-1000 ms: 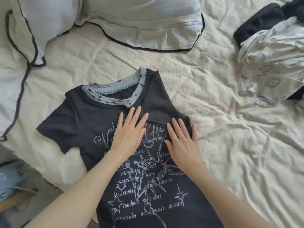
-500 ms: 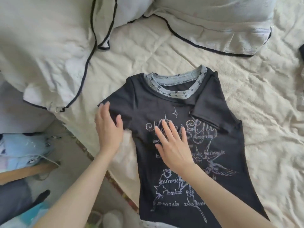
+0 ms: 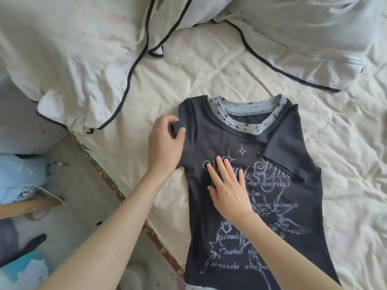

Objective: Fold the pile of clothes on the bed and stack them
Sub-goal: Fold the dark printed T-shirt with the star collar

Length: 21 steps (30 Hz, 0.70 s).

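I have the dark T-shirt (image 3: 272, 195) laid face up on the bed (image 3: 209, 76), its starry collar (image 3: 247, 114) pointing away from me and its hem running back toward my body, so its long axis runs near to far. My left hand (image 3: 165, 143) is at the shirt's left shoulder, thumb and fingers pinching the bunched left sleeve (image 3: 178, 128). My right hand (image 3: 228, 185) lies flat, fingers straight, pressing the chest print just right of that sleeve. The right sleeve (image 3: 280, 143) already lies folded in over the front. What matters now, I judge, is that the pinched sleeve sits left of my flat hand, and the fold has to travel rightward across the long axis, with my right hand's left edge as the crease line. My left hand is plainly the nearer one for that. Room is tight on the left: the shirt lies close to the bed's edge (image 3: 117, 191), with floor below, and a pillow (image 3: 73, 65) with dark piping is near, beyond my left hand. To the right the sheet stretches open, wrinkled, with a second pillow (image 3: 303, 38) well beyond the collar. I see no other clothes or stack from here.
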Each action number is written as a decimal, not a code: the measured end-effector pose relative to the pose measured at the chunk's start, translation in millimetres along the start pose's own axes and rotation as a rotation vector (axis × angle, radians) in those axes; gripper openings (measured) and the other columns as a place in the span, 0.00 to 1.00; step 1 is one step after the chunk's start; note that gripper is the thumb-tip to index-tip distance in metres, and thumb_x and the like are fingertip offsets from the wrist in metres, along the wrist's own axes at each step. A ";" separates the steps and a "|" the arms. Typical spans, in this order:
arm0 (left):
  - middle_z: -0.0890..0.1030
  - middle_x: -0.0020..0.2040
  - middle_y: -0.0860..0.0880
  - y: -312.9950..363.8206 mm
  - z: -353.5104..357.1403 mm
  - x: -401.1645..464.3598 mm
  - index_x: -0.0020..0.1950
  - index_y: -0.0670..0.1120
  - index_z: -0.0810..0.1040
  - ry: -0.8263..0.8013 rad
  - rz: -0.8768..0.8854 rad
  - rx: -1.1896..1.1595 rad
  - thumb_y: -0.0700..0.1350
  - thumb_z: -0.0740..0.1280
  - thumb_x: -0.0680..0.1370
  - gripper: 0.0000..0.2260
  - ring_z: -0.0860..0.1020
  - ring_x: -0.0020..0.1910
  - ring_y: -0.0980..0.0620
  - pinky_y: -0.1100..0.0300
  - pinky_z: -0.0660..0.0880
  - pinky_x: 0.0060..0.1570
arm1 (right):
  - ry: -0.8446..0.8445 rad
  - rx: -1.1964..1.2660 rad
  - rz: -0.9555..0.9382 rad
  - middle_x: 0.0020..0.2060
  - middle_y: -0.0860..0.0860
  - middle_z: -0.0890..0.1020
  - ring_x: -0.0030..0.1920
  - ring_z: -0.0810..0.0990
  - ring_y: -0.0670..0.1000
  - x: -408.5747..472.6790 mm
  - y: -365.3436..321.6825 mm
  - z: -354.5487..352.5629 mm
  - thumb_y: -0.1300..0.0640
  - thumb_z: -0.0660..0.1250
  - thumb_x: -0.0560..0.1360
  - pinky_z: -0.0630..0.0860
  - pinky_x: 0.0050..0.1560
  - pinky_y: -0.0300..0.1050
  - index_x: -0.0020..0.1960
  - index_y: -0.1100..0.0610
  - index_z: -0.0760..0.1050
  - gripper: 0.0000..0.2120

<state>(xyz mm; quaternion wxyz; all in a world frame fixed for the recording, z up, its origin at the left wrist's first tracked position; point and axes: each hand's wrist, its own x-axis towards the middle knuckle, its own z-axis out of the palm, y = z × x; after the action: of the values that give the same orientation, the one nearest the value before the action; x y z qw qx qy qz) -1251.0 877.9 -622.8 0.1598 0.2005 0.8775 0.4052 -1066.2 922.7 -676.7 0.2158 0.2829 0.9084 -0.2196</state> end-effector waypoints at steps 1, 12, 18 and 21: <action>0.74 0.42 0.54 8.1 6.5 -4.9 0.49 0.48 0.74 -0.052 0.059 -0.006 0.39 0.69 0.74 0.07 0.71 0.37 0.60 0.77 0.65 0.40 | 0.003 0.002 0.005 0.77 0.51 0.43 0.77 0.39 0.53 -3.4 1.4 0.1 0.49 0.53 0.81 0.44 0.73 0.61 0.78 0.49 0.45 0.28; 0.77 0.49 0.50 -32.3 20.2 -31.1 0.56 0.43 0.76 -0.185 -0.182 0.058 0.45 0.65 0.78 0.09 0.73 0.39 0.61 0.72 0.66 0.39 | 0.379 0.149 0.121 0.63 0.58 0.76 0.66 0.72 0.59 -8.9 12.7 -22.8 0.61 0.64 0.77 0.66 0.67 0.61 0.63 0.62 0.74 0.15; 0.74 0.36 0.60 -42.6 33.8 -52.2 0.44 0.53 0.72 -0.351 -0.333 0.075 0.56 0.67 0.76 0.09 0.74 0.39 0.56 0.62 0.68 0.41 | 0.319 0.040 -0.122 0.75 0.57 0.60 0.76 0.55 0.57 49.6 -5.2 -63.7 0.60 0.56 0.81 0.53 0.74 0.55 0.75 0.58 0.61 0.22; 0.73 0.34 0.59 -46.9 38.6 -55.2 0.42 0.50 0.73 -0.332 -0.327 0.068 0.51 0.66 0.77 0.08 0.72 0.36 0.54 0.60 0.66 0.38 | 0.208 -0.130 -0.226 0.77 0.54 0.49 0.77 0.46 0.55 81.4 -8.8 -70.9 0.55 0.54 0.82 0.45 0.76 0.53 0.77 0.52 0.52 0.26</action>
<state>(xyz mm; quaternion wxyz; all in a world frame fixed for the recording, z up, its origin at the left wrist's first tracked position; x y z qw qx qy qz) -1196.3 848.6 -676.5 0.3584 0.1250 0.8732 0.3057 -1151.3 987.2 -658.8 0.1123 0.1856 0.9642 -0.1527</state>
